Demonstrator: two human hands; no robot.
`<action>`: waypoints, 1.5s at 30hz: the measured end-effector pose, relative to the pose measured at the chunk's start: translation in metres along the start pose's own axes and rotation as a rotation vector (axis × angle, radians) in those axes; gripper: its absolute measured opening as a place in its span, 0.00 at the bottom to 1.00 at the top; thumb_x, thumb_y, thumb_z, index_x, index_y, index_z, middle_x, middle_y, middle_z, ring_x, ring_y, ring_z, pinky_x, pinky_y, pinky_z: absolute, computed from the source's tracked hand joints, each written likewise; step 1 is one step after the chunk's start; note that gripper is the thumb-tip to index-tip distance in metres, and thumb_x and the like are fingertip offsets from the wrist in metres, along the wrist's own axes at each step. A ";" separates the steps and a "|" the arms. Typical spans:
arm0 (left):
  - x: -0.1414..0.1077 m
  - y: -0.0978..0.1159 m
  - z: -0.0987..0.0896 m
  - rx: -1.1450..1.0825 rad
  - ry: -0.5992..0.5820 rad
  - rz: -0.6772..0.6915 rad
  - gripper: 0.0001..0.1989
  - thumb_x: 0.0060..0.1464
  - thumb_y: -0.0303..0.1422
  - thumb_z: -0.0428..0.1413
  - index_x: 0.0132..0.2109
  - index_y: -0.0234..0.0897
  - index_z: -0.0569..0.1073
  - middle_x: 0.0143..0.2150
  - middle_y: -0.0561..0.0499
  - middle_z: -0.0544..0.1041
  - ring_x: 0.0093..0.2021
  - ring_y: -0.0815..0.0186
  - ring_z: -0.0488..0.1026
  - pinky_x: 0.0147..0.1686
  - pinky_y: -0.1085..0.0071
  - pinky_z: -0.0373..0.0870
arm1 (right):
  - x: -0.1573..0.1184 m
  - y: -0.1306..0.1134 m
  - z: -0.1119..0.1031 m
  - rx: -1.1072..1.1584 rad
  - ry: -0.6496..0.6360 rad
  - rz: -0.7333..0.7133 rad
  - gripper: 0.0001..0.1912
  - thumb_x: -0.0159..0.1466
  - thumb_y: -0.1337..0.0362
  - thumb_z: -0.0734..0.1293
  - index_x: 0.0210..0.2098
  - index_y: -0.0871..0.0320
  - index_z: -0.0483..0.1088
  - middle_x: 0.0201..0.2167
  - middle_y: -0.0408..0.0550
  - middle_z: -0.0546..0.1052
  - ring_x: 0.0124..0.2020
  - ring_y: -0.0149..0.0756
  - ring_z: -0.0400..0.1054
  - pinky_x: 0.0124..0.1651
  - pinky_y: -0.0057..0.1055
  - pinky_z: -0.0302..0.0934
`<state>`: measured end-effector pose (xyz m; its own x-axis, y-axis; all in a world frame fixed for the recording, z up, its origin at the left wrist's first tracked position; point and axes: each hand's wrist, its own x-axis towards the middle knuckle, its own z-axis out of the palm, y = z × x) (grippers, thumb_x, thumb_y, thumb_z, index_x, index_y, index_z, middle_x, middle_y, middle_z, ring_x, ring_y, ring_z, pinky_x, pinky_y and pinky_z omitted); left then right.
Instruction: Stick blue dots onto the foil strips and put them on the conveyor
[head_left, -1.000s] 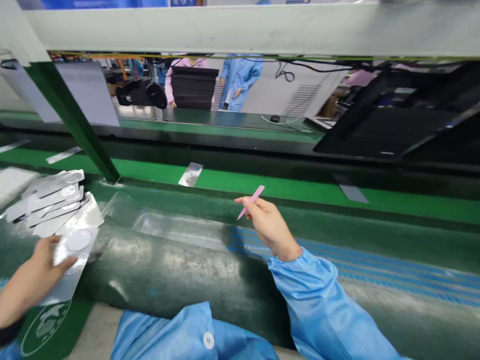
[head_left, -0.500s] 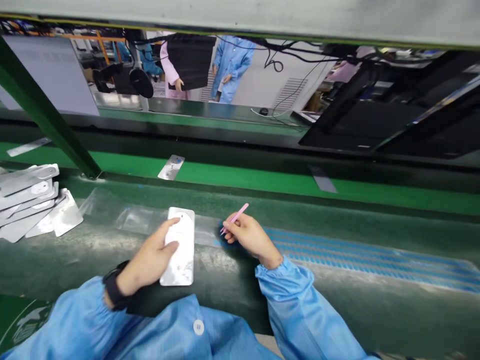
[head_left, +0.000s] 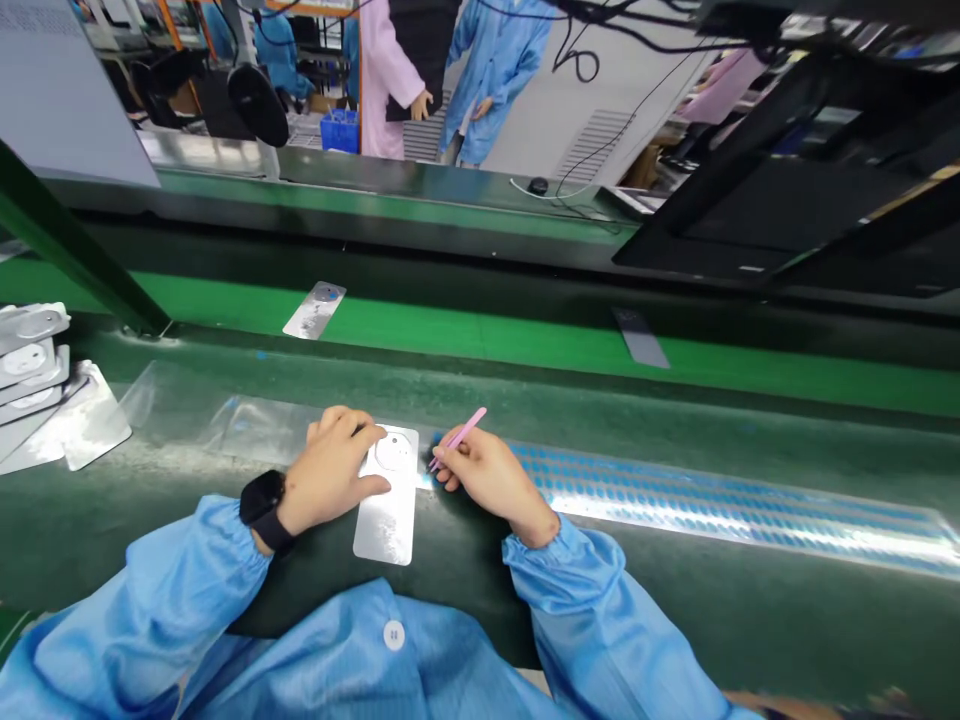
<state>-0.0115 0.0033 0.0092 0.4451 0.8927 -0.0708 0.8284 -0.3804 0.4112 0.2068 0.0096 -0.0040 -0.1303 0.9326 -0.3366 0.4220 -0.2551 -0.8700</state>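
My left hand rests at the left edge of a silvery, phone-sized plate, thumb and fingertips on its upper part, where a round outline shows. The plate lies flat on the green bench. Just right of it, my right hand holds pink tweezers in a pinch, their tips pointing down-left near the end of a long clear strip with rows of blue pieces. Whether the tips hold anything is too small to tell.
Silvery plates are piled at the far left. Clear film lies left of my left hand. On the bright green belt lie one silvery plate and a greyer one. People stand beyond the bench.
The plate under my left hand has moved right, closer to the tweezers, and a round outline now shows on it. My left hand has moved right with it. The view has shifted.
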 end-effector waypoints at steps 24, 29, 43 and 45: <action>0.002 -0.005 0.020 -0.014 0.023 0.122 0.21 0.42 0.41 0.67 0.44 0.40 0.75 0.56 0.44 0.70 0.56 0.49 0.58 0.51 0.49 0.59 | 0.013 -0.024 0.015 0.101 0.007 -0.003 0.10 0.58 0.60 0.66 0.25 0.58 0.66 0.17 0.42 0.73 0.15 0.27 0.65 0.18 0.23 0.59; 0.003 -0.006 0.027 -0.036 0.101 0.210 0.20 0.45 0.40 0.66 0.45 0.40 0.75 0.55 0.44 0.71 0.59 0.48 0.57 0.54 0.48 0.58 | 0.017 -0.016 0.015 0.101 0.035 0.035 0.09 0.59 0.61 0.65 0.25 0.59 0.67 0.17 0.42 0.73 0.15 0.27 0.65 0.18 0.23 0.61; 0.003 -0.004 0.027 0.017 0.061 0.282 0.14 0.49 0.38 0.63 0.43 0.39 0.75 0.51 0.45 0.74 0.57 0.52 0.63 0.52 0.54 0.60 | 0.018 -0.013 0.018 0.123 0.043 0.069 0.09 0.59 0.62 0.67 0.25 0.58 0.66 0.18 0.43 0.74 0.15 0.28 0.66 0.19 0.23 0.62; 0.003 -0.005 0.027 0.022 0.067 0.283 0.14 0.49 0.38 0.63 0.43 0.39 0.74 0.50 0.45 0.74 0.57 0.52 0.63 0.52 0.54 0.60 | 0.017 -0.014 0.018 0.109 0.052 0.076 0.08 0.59 0.63 0.66 0.25 0.58 0.66 0.18 0.43 0.74 0.15 0.28 0.66 0.19 0.23 0.62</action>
<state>-0.0044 0.0014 -0.0178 0.6367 0.7639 0.1048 0.6819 -0.6213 0.3859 0.1820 0.0247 -0.0043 -0.0540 0.9209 -0.3860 0.3285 -0.3487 -0.8778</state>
